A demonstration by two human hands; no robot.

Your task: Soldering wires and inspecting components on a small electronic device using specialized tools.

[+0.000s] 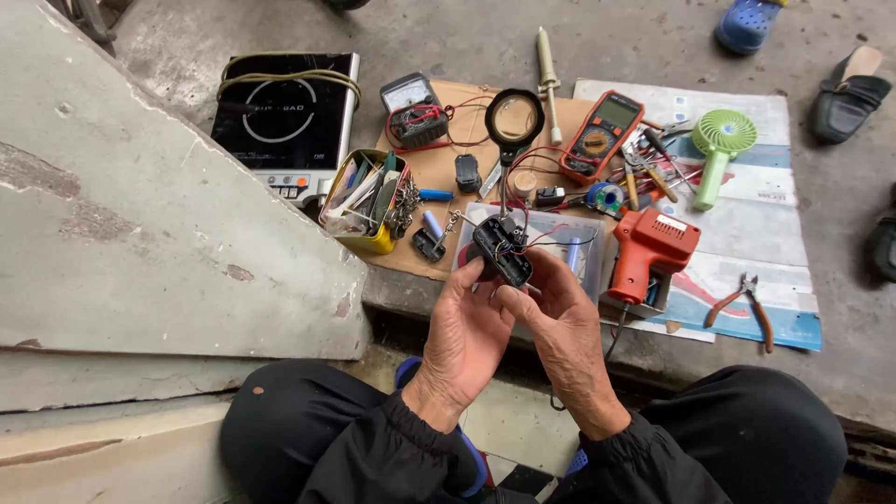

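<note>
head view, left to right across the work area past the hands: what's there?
Induction cooktop → yellow tin of tools → analog meter → magnifier → orange multimeter → red soldering gun → green handheld fan → pliers.

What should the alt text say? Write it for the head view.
Both hands, left hand and right hand, hold a small opened black device with exposed wires, above a cardboard sheet strewn with a multimeter, magnifier and red soldering gun.
</note>
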